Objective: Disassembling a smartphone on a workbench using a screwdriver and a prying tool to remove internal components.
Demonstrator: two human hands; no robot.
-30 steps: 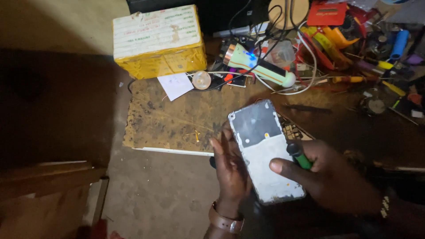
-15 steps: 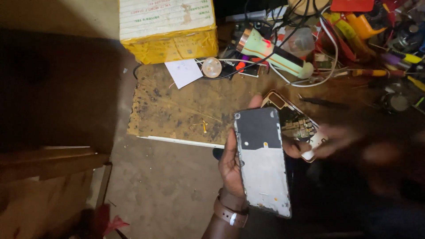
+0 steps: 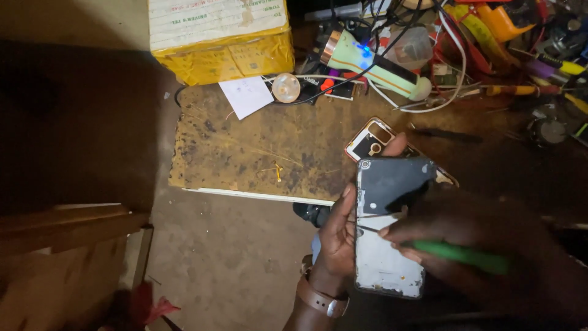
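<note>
L hand (image 3: 335,236) grips open phone (image 3: 389,227) | R hand (image 3: 465,236) w/ green screwdriver (image 3: 459,253) on it

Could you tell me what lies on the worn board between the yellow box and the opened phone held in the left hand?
In the head view, a white paper slip and a small round disc lie there.

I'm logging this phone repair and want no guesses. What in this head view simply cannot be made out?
- Tip of the green-handled tool: hidden among the right hand fingers, motion-blurred.
- Far side of the opened grey phone body: faces away, covered by the left hand.
- White-and-copper phone case: lower part hidden behind the phone body.
- Yellow cardboard box: top cut off by the picture's edge.
- Tangle of tools and cables, top right: dim, too small to sort.
</note>
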